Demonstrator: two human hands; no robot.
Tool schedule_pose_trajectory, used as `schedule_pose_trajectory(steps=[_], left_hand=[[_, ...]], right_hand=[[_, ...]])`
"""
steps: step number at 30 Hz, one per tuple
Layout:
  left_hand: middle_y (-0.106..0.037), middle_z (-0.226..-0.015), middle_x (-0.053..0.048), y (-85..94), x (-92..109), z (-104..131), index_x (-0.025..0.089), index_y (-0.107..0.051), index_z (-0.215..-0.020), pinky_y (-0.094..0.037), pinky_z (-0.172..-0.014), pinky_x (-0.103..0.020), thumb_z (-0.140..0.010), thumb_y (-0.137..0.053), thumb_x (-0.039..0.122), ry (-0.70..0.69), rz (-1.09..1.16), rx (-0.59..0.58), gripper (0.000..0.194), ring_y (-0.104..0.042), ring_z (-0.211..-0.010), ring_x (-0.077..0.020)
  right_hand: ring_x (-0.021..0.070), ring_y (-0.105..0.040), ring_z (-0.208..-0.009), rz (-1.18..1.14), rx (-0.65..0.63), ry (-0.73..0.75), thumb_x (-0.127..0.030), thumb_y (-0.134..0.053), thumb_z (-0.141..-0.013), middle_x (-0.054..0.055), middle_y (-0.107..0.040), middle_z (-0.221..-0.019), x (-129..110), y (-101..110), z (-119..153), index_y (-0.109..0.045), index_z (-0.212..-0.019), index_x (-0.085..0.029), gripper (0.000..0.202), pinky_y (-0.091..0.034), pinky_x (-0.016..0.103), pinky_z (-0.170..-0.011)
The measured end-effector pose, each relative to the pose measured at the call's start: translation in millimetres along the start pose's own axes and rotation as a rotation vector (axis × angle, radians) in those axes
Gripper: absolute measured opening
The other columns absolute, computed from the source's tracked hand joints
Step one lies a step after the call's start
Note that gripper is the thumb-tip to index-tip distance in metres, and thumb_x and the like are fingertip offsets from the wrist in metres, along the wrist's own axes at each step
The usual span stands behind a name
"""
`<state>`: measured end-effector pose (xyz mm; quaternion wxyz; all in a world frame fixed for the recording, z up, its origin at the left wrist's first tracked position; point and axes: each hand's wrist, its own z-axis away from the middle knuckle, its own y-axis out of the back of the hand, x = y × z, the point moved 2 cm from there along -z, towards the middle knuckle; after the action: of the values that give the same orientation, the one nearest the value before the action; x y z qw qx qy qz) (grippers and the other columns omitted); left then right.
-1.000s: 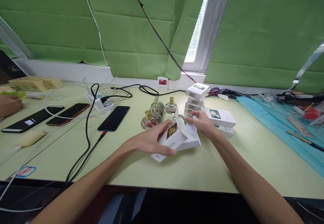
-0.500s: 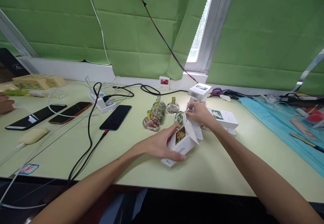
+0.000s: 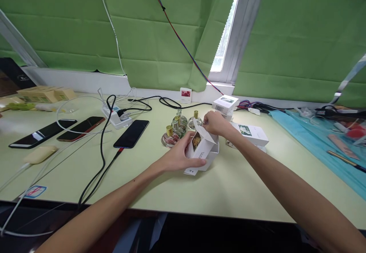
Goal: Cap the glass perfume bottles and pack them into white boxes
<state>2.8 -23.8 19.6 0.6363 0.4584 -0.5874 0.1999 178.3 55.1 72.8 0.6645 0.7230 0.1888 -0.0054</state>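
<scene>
My left hand [image 3: 185,155] is wrapped round a white carton [image 3: 201,146] with a yellow flower picture, tilted above the table. Its top flap stands up. My right hand [image 3: 215,123] is closed at the carton's open top, with its fingertips partly behind the flap; what they pinch is hidden. Just beyond the carton are several glass perfume bottles. The nearest bottle [image 3: 170,140] has pink contents and a gold cap, and another gold-capped bottle [image 3: 195,120] is partly covered by the flap.
Stacked white boxes [image 3: 225,103] and a lying box [image 3: 253,132] are at the right, before a blue plastic sheet [image 3: 297,138]. Left are a phone [image 3: 131,133] on a cable, two more phones, and a power strip [image 3: 116,117]. A small picture box [image 3: 185,95] leans against the wall.
The carton has risen slightly and tipped more upright in my left hand. My right hand has shifted left and up; the glass bottle seen beside its fingers is now out of sight.
</scene>
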Motion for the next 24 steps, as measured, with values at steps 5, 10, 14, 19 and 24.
schedule_pose_trajectory(steps=[5, 10, 14, 19, 24], left_hand=[[-0.066, -0.116, -0.009, -0.9, -1, 0, 0.026, -0.042, -0.143, -0.05, -0.095, -0.043, -0.072, -0.085, 0.043, 0.0, 0.015, 0.026, 0.085, -0.064, -0.109, -0.0304], [-0.064, -0.126, -0.011, -0.5, -3, -1, 0.026, -0.041, -0.14, -0.049, -0.098, -0.045, -0.075, -0.084, 0.043, -0.007, 0.093, 0.07, 0.08, -0.062, -0.117, -0.0312], [-0.063, -0.126, -0.012, 0.5, -1, 0, 0.024, -0.045, -0.131, -0.05, -0.094, -0.045, -0.075, -0.083, 0.044, -0.036, 0.144, 0.162, 0.071, -0.063, -0.113, -0.0307], [-0.064, -0.123, -0.01, 1.5, 7, 2, 0.025, -0.047, -0.124, -0.051, -0.09, -0.043, -0.076, -0.081, 0.049, -0.078, 0.225, 0.247, 0.064, -0.065, -0.107, -0.0285], [-0.063, -0.123, -0.011, 0.7, 7, 2, 0.024, -0.048, -0.123, -0.052, -0.088, -0.043, -0.078, -0.078, 0.051, -0.144, 0.239, 0.272, 0.06, -0.064, -0.108, -0.0292]], right_hand=[[0.029, -0.068, -0.09, -0.052, -0.011, 0.012, -0.018, -0.075, -0.076, 0.016, -0.075, -0.09, 4, -1, -1, -0.074, -0.077, -0.016, 0.003, -0.046, 0.03, -0.07], [0.0273, -0.066, -0.096, -0.121, -0.017, -0.034, -0.021, -0.081, -0.072, 0.013, -0.074, -0.103, 14, 12, 11, -0.077, -0.093, -0.016, 0.022, -0.049, 0.03, -0.072], [0.0234, -0.066, -0.089, -0.259, 0.052, -0.066, -0.009, -0.076, -0.069, 0.01, -0.074, -0.102, 31, 32, 32, -0.078, -0.088, -0.019, 0.021, -0.051, 0.031, -0.072], [0.019, -0.062, -0.074, -0.509, 0.161, -0.142, -0.012, -0.075, -0.066, 0.008, -0.072, -0.098, 59, 55, 57, -0.079, -0.082, -0.02, 0.018, -0.047, 0.027, -0.055], [0.0148, -0.056, -0.069, -0.732, 0.292, -0.197, -0.022, -0.078, -0.067, 0.009, -0.069, -0.098, 80, 66, 69, -0.08, -0.081, -0.021, 0.014, -0.045, 0.023, -0.049]])
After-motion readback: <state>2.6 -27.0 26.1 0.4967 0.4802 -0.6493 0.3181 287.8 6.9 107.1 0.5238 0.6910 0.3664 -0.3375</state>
